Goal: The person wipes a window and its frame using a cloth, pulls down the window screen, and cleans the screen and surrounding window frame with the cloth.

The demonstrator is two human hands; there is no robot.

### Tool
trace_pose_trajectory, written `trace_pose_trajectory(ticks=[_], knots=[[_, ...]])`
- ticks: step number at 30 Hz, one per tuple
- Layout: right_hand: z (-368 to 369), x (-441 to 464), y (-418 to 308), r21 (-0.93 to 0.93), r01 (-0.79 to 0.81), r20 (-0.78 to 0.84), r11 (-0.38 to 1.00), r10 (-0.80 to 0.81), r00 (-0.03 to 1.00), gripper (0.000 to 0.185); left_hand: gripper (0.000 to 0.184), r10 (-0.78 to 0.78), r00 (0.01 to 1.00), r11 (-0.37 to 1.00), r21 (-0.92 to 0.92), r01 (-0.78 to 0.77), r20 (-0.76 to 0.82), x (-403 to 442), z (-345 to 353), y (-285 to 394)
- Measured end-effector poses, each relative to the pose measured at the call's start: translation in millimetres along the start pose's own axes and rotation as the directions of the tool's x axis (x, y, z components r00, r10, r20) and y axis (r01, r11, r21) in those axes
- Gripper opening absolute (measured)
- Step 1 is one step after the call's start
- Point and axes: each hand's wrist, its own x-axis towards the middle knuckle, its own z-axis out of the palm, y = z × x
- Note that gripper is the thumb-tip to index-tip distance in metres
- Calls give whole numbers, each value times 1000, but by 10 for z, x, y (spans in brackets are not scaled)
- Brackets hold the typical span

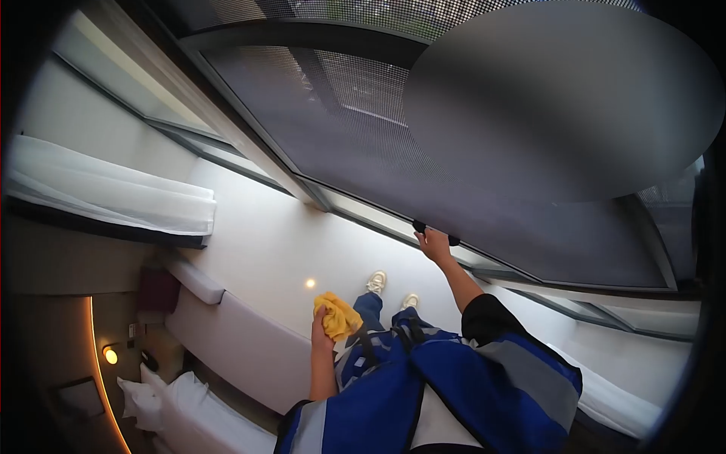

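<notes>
A crumpled yellow cloth (339, 316) is bunched in my left hand (322, 331), which is closed around it beside my hip. My right hand (434, 244) reaches up and away, with its fingers closed on a small black handle (454, 240) at the lower edge of a large framed mesh screen (363, 163). The screen slants across the upper part of the view, and daylight shows through its weave. My fingertips on the handle are partly hidden.
Below the screen run a window frame and sill (363, 216). My shoes stand on the pale floor (265, 242). A white curtain (113, 189) hangs at left. Lower left are a long padded bench (234, 348), a bed with white pillows (189, 405) and a lit lamp (110, 355). A blurred grey oval hides the upper right.
</notes>
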Motion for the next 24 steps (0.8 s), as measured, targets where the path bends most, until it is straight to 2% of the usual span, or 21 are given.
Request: trace_pose_trajectory(ticks=[4,7,11,14,15,18,21,24], knots=[[94,-172,199,68,51,3,996,-51,999,30,36,23,999,998,-60,-21,27,14,-3,-47],[202,-174,158,-101,36,20,994,-34,999,29,34,32,999,995,-90,-29,29,-4,106,48],[94,-106,143,-15,-19,145,1000,21,989,30,35,28,999,998,-61,-29,-18,22,64,79],[150,-29,159,-85,86,-5,993,-87,996,33,35,4,1000,999,-51,-5,-27,65,45,135],[202,-20,164,-135,86,-27,987,-91,995,37,35,1,1000,999,-48,-2,-23,79,18,134],[292,-76,218,-215,91,-131,972,-121,984,33,37,12,999,999,-40,-14,-45,79,-30,86],[366,-60,271,-127,-16,-86,992,5,996,30,38,38,996,999,-30,-40,-82,98,-4,128],[432,-116,262,-105,-111,-109,988,100,989,25,38,86,994,996,-11,-87,-64,119,-20,173]])
